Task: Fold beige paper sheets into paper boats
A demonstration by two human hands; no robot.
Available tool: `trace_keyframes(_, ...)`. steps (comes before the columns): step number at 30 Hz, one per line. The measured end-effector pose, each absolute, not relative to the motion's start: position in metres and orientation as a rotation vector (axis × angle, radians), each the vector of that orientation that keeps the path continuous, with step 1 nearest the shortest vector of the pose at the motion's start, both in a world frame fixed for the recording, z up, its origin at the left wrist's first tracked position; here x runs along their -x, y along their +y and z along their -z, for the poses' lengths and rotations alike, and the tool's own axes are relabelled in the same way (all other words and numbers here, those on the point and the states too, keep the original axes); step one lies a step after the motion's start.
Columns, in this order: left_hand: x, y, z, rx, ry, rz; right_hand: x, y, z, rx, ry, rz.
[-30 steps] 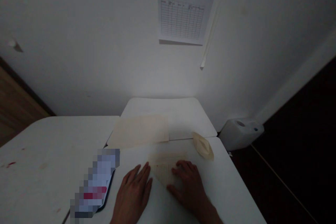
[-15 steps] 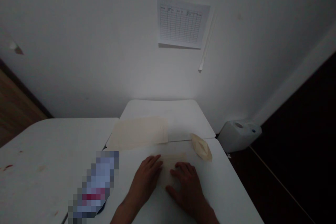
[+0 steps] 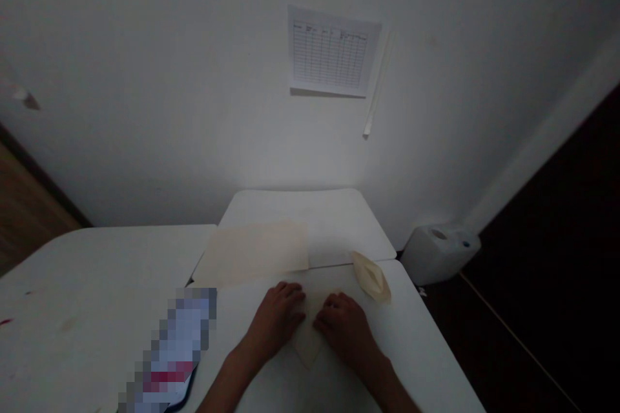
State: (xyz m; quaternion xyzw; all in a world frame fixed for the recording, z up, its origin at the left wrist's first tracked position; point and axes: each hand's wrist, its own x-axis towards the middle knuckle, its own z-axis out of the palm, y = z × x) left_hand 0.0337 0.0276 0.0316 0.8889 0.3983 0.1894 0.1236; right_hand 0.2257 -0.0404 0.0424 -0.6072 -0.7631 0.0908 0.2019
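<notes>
A small piece of cream paper, folded to a point at its near end, lies on the white table between my hands. My left hand is closed at its left edge, fingers bent and thumb nearer me. On the opposite edge, my right hand has its fingers curled in against the thumb, gripping the paper. The far part of the paper is partly covered by my fingers. Just beyond my right hand rests a folded paper boat. A flat cream sheet lies past my left hand.
A blurred-out phone-like object lies left of my left forearm. White tables adjoin each other, with seams between them. A printed chart hangs on the wall ahead. On the floor at the right stands a white plastic container.
My right hand's fingers have gone from spread to curled in at the paper's edge. The paper's near end now shows as a point. My view has tilted up slightly.
</notes>
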Motion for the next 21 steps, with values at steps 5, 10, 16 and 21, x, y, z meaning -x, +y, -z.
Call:
trace_keyframes(5, -0.037, 0.031, -0.041, -2.582, 1.184, -0.508, -0.228, -0.027, -0.048, 1.709, -2.160, -0.318)
trace_keyframes(10, -0.037, 0.032, -0.042, -2.580, 1.194, -0.488, -0.234, -0.021, -0.053, 1.685, -2.129, -0.296)
trace_keyframes(16, -0.035, 0.031, -0.042, -2.560, 1.253, -0.489, -0.238, -0.016, -0.060, 1.639, -2.196, -0.329)
trace_keyframes(21, -0.035, 0.031, -0.043, -2.566, 1.253, -0.488, -0.238, -0.014, -0.061, 1.639, -2.203, -0.330)
